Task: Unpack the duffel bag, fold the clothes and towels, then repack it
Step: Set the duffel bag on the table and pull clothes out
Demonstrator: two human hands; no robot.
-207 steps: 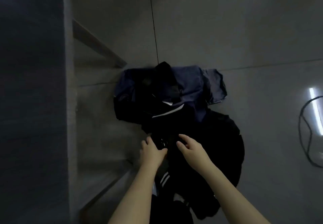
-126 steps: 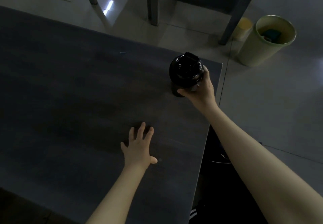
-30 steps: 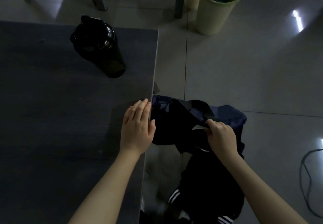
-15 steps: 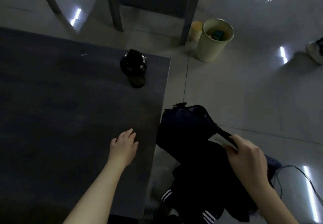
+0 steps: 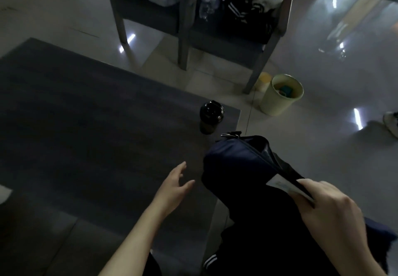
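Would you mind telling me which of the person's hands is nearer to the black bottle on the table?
Left. The left hand hangs open over the table, below and slightly left of the bottle. The right hand is farther off, lower right, gripping the duffel bag.

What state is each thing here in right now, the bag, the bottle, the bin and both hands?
Duffel bag: lifted beside the table edge, zip partly open.
Right hand: closed in a grip on the bag's opening.
Left hand: open, empty, over the table.
Black bottle: upright near the table corner, lid on.
Waste bin: upright on the floor, holding some rubbish.
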